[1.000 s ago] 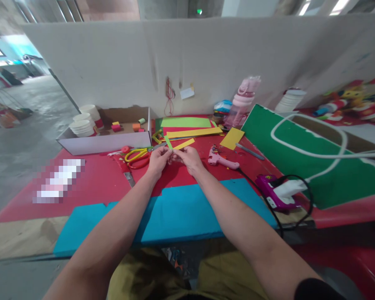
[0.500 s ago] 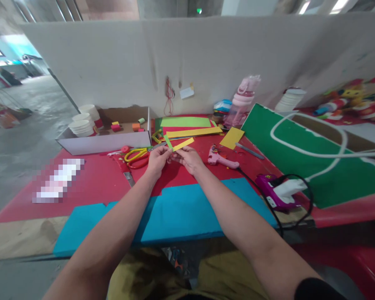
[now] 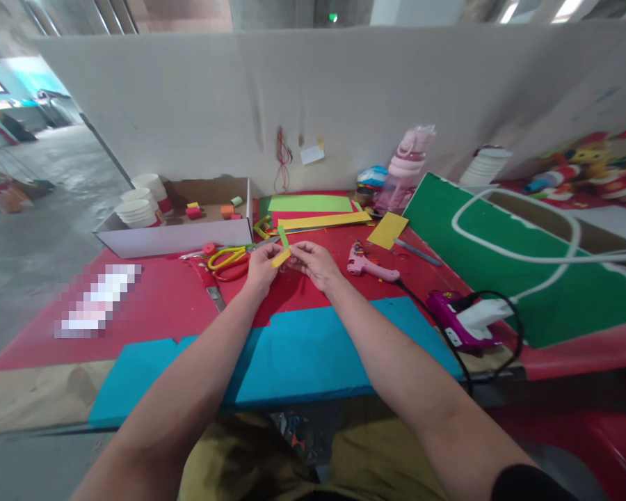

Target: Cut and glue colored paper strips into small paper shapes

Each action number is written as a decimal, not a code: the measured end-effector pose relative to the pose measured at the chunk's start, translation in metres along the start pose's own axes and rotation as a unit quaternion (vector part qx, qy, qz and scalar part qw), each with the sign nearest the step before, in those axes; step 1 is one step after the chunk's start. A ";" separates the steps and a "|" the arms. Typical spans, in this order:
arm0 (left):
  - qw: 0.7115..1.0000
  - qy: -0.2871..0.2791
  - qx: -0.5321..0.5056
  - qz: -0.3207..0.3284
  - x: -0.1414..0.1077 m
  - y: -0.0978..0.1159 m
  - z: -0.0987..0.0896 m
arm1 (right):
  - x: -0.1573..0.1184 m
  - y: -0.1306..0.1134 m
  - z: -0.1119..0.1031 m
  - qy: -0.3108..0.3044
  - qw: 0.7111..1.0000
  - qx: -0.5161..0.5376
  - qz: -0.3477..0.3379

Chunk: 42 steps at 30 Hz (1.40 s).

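Observation:
Between my hands is a yellow paper strip (image 3: pixel 280 259) folded across a green paper strip (image 3: pixel 283 237), whose end sticks up above the fingers. My left hand (image 3: pixel 262 268) pinches the strips from the left. From the right, the thumb and fingertips of my right hand (image 3: pixel 316 264) close on the folded yellow part. Just left of my left hand lie yellow-handled scissors (image 3: pixel 226 259) and a red-handled cutter (image 3: pixel 212 292). A pink glue gun (image 3: pixel 371 267) rests to the right of my right hand.
Blue foam sheets (image 3: pixel 313 355) line the table's front edge. A white box (image 3: pixel 174 240) with small paper rolls and paper cups (image 3: pixel 136 207) stands back left. Coloured paper sheets (image 3: pixel 310 203) lie behind my hands. At right are a purple power socket (image 3: pixel 456 323) and a green board (image 3: pixel 480 271).
The yellow strip, which stuck out to the upper right, is now folded over towards the lower left across the green strip. The green end stands more upright.

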<state>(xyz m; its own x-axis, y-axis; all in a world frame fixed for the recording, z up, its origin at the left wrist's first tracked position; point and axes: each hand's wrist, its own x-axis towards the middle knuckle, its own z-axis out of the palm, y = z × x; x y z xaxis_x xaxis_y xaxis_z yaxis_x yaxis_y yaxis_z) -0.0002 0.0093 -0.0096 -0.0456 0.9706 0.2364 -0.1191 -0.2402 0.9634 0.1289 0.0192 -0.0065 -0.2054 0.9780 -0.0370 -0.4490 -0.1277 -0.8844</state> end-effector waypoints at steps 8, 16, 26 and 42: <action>0.999 0.005 -0.031 -0.038 -0.001 -0.001 -0.003 | 0.002 0.003 0.000 0.030 0.998 -0.040 -0.030; 0.994 -0.017 -0.089 -0.054 -0.002 0.000 0.002 | 0.004 0.003 0.001 0.062 0.990 -0.063 -0.106; 0.997 -0.009 -0.043 -0.059 -0.001 -0.001 0.002 | 0.000 0.002 0.007 0.056 0.996 -0.044 -0.043; 0.999 -0.008 -0.005 -0.031 -0.001 -0.001 -0.001 | 0.003 0.007 0.008 0.073 0.993 -0.065 -0.073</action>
<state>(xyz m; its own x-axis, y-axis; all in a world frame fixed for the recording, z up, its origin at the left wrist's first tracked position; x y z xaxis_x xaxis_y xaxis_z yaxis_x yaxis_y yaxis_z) -0.0007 0.0089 -0.0108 -0.0214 0.9836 0.1790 -0.1311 -0.1802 0.9749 0.1184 0.0198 -0.0096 -0.0141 0.9992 0.0364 -0.3468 0.0292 -0.9375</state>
